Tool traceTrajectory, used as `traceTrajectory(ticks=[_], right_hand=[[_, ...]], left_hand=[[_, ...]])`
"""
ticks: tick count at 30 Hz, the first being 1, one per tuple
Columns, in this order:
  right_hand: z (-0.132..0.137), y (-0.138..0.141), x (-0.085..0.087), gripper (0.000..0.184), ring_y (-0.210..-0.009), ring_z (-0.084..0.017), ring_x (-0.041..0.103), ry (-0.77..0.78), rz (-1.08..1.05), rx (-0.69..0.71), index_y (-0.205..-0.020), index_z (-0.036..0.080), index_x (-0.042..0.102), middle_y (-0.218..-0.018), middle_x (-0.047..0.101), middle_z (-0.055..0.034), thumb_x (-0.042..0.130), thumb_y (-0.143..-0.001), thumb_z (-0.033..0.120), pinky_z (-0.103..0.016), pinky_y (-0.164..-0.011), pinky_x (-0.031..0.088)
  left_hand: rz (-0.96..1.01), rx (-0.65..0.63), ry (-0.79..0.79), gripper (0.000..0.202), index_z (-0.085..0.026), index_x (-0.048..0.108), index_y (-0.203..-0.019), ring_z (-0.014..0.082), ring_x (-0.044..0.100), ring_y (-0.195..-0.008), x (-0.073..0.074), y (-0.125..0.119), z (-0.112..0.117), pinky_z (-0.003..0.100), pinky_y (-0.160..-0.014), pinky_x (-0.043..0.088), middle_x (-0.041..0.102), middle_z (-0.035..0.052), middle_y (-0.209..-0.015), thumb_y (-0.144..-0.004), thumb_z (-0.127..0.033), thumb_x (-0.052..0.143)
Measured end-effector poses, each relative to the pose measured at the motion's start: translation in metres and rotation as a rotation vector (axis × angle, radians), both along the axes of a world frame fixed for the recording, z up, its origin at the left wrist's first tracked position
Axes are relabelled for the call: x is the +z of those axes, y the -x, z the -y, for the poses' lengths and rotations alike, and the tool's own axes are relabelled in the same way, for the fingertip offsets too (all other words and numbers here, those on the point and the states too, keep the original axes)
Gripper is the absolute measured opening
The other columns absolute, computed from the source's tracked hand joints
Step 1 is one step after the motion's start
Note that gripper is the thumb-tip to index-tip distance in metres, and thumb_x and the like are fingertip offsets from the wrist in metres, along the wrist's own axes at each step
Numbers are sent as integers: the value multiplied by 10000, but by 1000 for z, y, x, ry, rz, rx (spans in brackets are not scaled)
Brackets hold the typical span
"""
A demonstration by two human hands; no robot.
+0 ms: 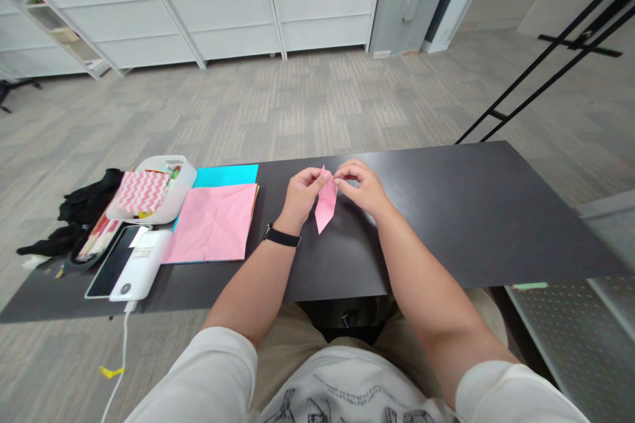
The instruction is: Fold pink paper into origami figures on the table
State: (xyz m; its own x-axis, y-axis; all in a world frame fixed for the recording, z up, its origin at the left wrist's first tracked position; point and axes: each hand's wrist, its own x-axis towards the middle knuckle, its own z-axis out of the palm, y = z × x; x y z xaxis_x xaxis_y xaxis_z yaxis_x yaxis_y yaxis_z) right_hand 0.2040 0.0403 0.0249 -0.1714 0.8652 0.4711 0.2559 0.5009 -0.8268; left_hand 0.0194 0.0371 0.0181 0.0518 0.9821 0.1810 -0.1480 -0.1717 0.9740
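Observation:
A folded pink paper piece [326,206], long and pointed at its lower end, is held just above the dark table [471,211]. My left hand [301,193] pinches its top edge from the left; a black band sits on that wrist. My right hand [360,186] pinches the same top edge from the right, fingers pressed together. Both hands meet at the paper's upper tip.
To the left lie a stack of coloured sheets with pink on top [212,223] and cyan [226,176] behind. Further left are a white tray with zigzag paper [153,193], a phone [113,269], a white device with cable [141,266] and black cloth [86,201].

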Motion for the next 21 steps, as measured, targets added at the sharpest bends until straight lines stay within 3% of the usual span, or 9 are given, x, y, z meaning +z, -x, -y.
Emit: traceTrajectory(ticks=[7, 21], right_hand=[[0, 0, 0, 65, -944, -232, 689, -53, 23, -46, -853, 275, 752, -960, 715, -44, 719, -901, 303, -419, -851, 572], [6, 0, 1, 67, -1027, -275, 654, -253, 169, -154, -880, 285, 693, -1004, 672, -59, 691, -919, 229, -476, -966, 525]], left_hand=[[-5, 8, 14, 317, -196, 808, -860, 192, 724, -908, -6, 0, -3, 347, -923, 568, 797, 47, -905, -784, -489, 901], [-7, -11, 27, 316, -195, 850, -922, 195, 745, -900, -12, 0, -5, 342, -895, 578, 822, 58, -918, -780, -468, 923]])
